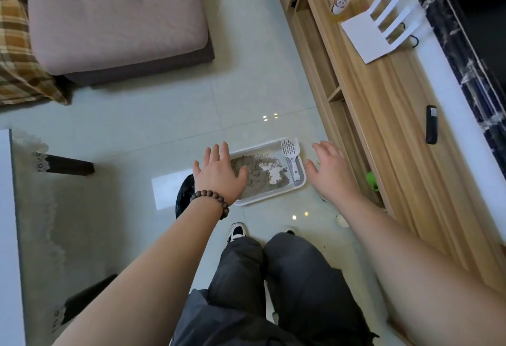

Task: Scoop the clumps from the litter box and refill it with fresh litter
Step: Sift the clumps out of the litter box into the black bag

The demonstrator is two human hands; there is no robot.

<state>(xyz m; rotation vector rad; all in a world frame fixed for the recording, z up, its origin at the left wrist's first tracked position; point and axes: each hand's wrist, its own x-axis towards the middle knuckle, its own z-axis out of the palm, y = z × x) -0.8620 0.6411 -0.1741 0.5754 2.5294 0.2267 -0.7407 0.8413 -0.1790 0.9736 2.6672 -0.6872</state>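
A shallow white litter box (302, 178) lies on the tiled floor in front of my feet. Grey litter (262, 174) with pale patches covers part of it. A white slotted scoop (290, 151) rests along the box's right side, its head at the far corner. My left hand (219, 170), a bead bracelet on the wrist, hovers with fingers spread above the box's left end and hides that part. My right hand (330, 166) hangs open just to the right of the box, holding nothing.
A black bag (184, 195) lies on the floor left of the box, mostly behind my left wrist. A long wooden cabinet (383, 115) runs along the right. A pink ottoman (115, 22) stands far left, a glass table (41, 209) near left. A green object (373, 181) sits under the cabinet.
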